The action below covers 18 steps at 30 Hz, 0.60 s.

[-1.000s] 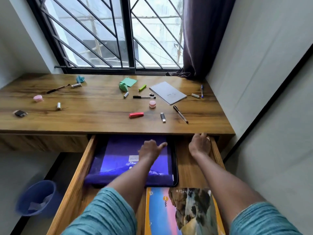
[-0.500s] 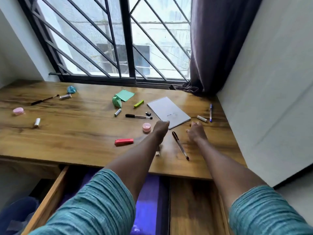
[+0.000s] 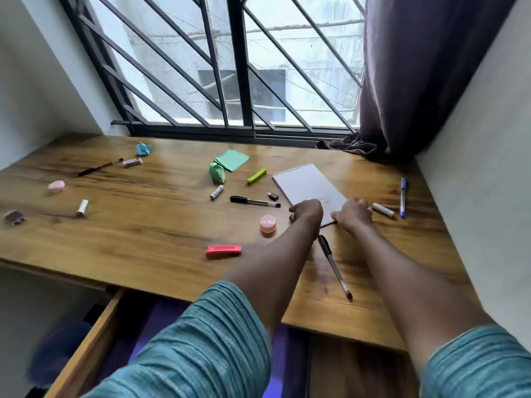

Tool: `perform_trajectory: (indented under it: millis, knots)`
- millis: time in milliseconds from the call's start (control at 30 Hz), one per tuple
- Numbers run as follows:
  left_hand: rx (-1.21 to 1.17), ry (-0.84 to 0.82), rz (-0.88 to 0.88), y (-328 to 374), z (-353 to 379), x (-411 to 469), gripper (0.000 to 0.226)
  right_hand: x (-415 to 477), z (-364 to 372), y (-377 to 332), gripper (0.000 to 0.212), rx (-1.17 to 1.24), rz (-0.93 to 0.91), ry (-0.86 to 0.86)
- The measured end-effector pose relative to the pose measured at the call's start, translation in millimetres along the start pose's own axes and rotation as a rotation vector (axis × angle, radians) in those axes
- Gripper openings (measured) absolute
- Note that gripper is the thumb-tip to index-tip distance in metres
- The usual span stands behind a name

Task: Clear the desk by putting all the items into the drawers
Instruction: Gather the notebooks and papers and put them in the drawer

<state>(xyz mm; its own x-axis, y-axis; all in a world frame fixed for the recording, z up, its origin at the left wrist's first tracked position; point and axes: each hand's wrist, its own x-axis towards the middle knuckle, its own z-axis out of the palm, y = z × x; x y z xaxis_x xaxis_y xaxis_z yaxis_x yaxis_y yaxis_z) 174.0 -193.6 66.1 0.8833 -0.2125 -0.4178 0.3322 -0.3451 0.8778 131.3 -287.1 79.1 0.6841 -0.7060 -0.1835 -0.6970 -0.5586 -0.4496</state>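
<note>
L hand (image 3: 306, 211) & R hand (image 3: 352, 215) each curl fingers onto near corner of the notebook (image 3: 309, 182), right-rear of tabletop (image 3: 143, 225), prob. to lift it flat into the open drawer (image 3: 83, 349) below the front edge.

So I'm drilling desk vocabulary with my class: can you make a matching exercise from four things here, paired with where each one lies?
Things
1. notebook
2. blue pen
3. red clip
4. crumpled blue paper

Places
a. back left, near the window
b. far right, nearest the wall
c. front-left of the pink pot
d. right of the lime highlighter

Pairs: 1-d, 2-b, 3-c, 4-a
</note>
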Motion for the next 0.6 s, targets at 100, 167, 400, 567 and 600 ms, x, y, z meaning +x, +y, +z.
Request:
perform_trajectory:
  millis: [100, 167, 400, 567, 600]
  knots:
    - [-0.231, -0.045, -0.197, 13, -6, -2, 0.052, 3, -5, 6, 0.071, 0.036, 0.06, -0.045]
    - [-0.4, -0.066, -0.251, 18, -11, -12, 0.035, 5, -8, 12, 0.069, 0.061, 0.055, -0.079]
    - [-0.241, -0.014, -0.185, 29, -24, -29, 0.034, -9, -11, 27, 0.065, 0.267, 0.005, -0.046]
    - [-0.183, -0.045, -0.076, 28, -22, -22, 0.039, -28, -14, 37, 0.046, 0.376, -0.152, -0.034]
    - [-0.173, -0.051, -0.045, 29, -23, -20, 0.039, -32, -15, 39, 0.043, 0.394, -0.181, -0.041]
